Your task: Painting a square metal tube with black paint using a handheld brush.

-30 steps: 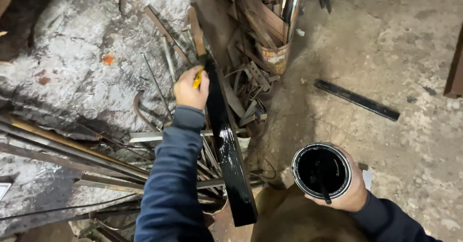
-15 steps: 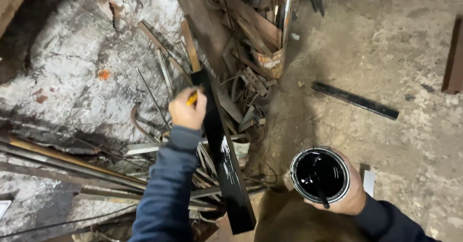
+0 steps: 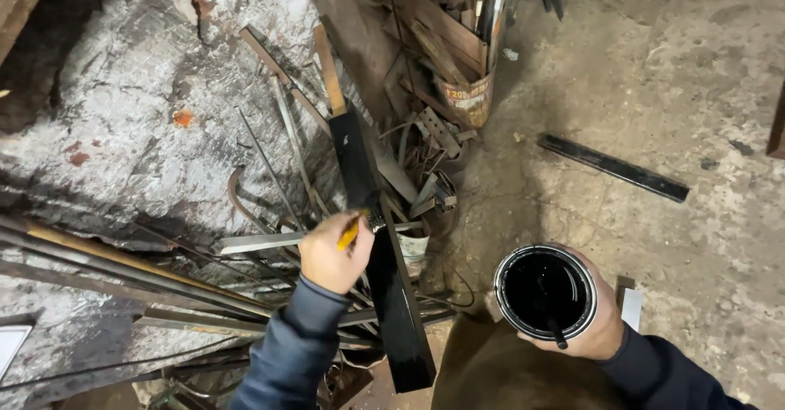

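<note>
left hand [image 3: 331, 256]: closed round a yellow-handled brush [image 3: 362, 224], bristles touching the black bar [image 3: 379, 246]
black bar: long, glossy black, leaning over the scrap metal pile [image 3: 270, 238], upper end unpainted wood-brown
right hand [image 3: 593, 328]: cupped under an open paint can [image 3: 545, 291] of black paint
floor [image 3: 654, 75]: bare concrete, second black strip [image 3: 613, 166] lying apart, toward right edge
</note>
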